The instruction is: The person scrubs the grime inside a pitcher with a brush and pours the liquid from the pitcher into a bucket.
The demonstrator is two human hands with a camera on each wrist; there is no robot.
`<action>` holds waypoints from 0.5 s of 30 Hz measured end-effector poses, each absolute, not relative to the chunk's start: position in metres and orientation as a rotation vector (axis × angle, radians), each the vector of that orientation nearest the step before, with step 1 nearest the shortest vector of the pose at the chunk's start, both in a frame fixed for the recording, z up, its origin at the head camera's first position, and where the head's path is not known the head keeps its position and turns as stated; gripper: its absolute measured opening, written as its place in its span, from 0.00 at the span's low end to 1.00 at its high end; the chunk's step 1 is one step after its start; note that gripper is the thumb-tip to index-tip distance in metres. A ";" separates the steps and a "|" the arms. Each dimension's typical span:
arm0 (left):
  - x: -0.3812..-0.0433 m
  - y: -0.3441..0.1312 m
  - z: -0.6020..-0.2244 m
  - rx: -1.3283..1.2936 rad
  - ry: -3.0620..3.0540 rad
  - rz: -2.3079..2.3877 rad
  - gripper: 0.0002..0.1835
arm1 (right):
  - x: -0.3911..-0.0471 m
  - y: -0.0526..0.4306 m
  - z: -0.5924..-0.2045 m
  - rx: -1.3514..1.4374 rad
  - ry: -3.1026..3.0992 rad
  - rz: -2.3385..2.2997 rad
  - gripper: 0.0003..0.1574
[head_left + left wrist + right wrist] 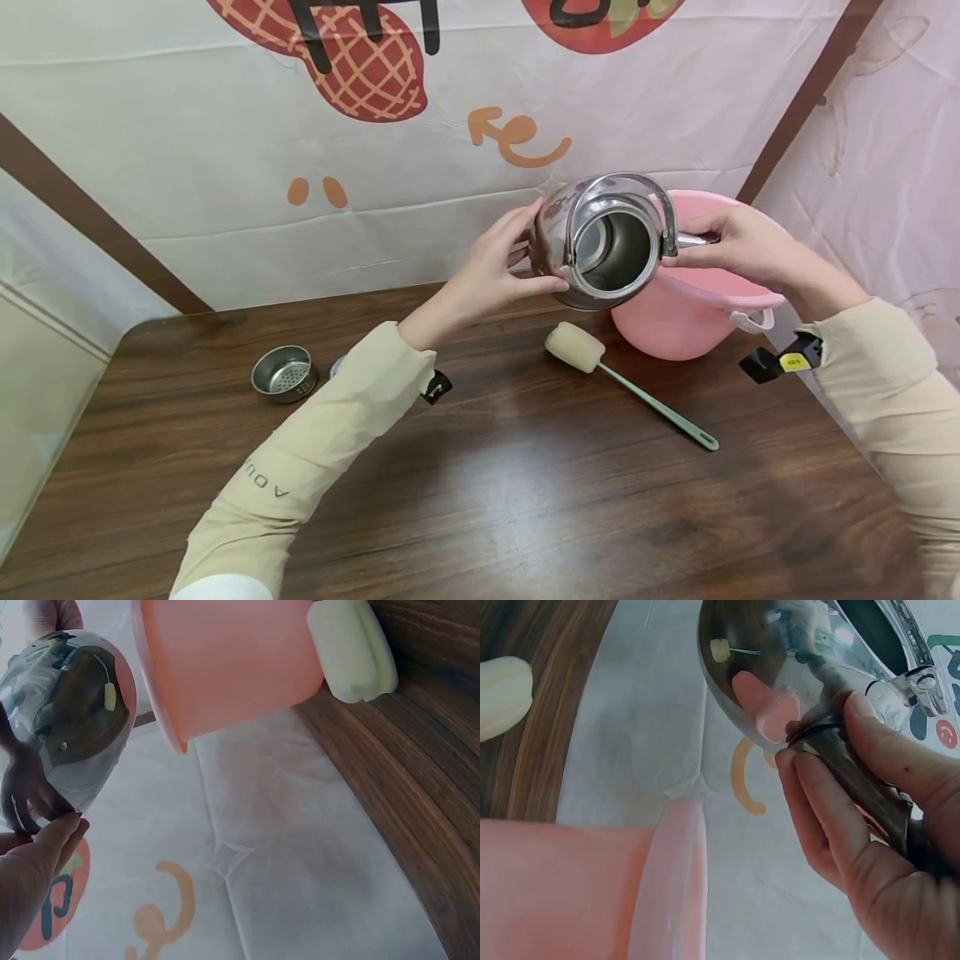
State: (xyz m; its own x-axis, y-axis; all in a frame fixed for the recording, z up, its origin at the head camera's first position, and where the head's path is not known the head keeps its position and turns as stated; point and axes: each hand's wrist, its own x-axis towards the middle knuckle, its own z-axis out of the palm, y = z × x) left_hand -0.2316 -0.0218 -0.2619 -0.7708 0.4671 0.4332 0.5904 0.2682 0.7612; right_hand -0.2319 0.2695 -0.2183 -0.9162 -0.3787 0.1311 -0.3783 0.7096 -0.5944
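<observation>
A shiny steel kettle [555, 237], its lid off, is held up above the back of the table, tilted so its round mouth faces the head camera. My left hand [498, 265] holds the body from the left, thumb toward the front and fingers behind. On the other side, my right hand [742, 248] grips the spout [855, 769], thumb on one side and fingers on the other. The hoop handle [632, 177] stands up over the opening. Below and behind the right hand is a pink bucket [663, 321]; the kettle overlaps its rim in the head view.
A sponge brush [576, 347] with a green handle lies beside the bucket. On the left of the wooden table [465, 500] sits a small perforated steel strainer cup [285, 375]. A bluish item [337, 365] is mostly hidden by the left sleeve. A printed cloth [420, 200] hangs behind.
</observation>
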 end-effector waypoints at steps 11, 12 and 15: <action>-0.219 -0.046 -0.265 -0.955 -2.418 -1.521 0.48 | -0.229 0.248 -0.218 -0.676 2.711 -1.088 0.11; -0.218 -0.048 -0.265 -0.951 -2.419 -1.519 0.48 | -0.229 0.246 -0.218 -0.652 2.713 -1.085 0.12; -0.215 -0.053 -0.263 -0.937 -2.427 -1.530 0.48 | -0.228 0.242 -0.218 -0.597 2.727 -1.064 0.14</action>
